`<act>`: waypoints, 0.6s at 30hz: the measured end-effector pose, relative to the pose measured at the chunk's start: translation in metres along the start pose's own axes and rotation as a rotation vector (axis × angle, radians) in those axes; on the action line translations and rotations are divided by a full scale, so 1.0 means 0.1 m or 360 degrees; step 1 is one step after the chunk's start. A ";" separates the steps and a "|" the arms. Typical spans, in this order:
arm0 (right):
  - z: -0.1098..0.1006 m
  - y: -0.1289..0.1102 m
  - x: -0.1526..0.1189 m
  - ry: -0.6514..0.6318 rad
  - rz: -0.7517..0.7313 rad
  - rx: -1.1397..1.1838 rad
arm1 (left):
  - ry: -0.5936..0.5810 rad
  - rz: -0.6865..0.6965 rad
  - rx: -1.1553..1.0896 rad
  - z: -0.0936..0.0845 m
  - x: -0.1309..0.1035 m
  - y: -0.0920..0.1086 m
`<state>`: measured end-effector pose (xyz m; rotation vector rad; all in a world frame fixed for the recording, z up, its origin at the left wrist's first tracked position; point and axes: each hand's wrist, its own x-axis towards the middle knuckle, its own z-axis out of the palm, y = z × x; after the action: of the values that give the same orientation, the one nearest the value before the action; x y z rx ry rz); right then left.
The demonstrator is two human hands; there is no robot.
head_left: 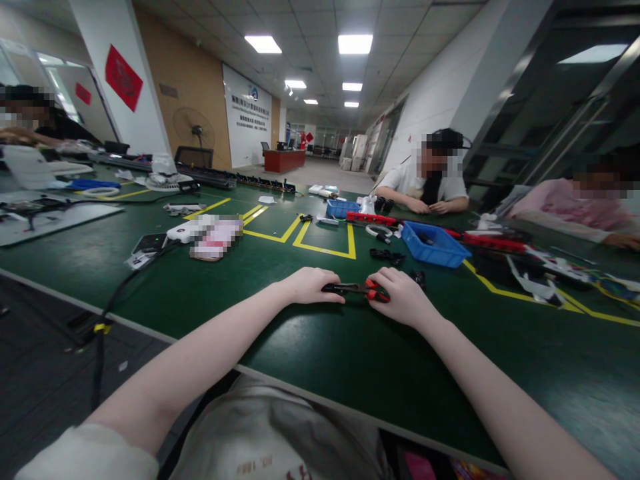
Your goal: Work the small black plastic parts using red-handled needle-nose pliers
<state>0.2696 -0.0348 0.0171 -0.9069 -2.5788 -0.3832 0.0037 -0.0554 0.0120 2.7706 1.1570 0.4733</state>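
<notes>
Pliers (354, 288) with red and black handles lie level between my two hands, just above or on the green table (320, 353). My right hand (400, 293) is closed around the red handles. On the other side, the fingers of my left hand (313, 285) pinch a small black piece (332, 288) at the jaw end of the pliers; its shape is mostly hidden by the fingers. Behind my right hand lie a black cable bundle (387, 256) and another small black item (418, 280).
Blue bins (434, 245) and red strips (373, 219) are beyond my right hand. A phone (216, 240), a white device (187, 229) and a black cable (119, 288) lie to the left. People sit across the table (453, 193), at far right and far left.
</notes>
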 end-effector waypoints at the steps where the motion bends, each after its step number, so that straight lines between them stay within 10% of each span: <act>1: 0.00 0.00 0.00 -0.0005 -0.0003 -0.0020 | 0.0002 0.0009 0.0001 0.00 0.00 0.00; 18: 0.12 0.08 -0.03 0.0022 0.0004 -0.0191 | 0.0047 0.0089 -0.0070 -0.02 0.01 0.13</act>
<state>0.2741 -0.0261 0.0062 -0.9443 -2.5649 -0.5467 0.0125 -0.0644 0.0169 2.7734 1.0644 0.5404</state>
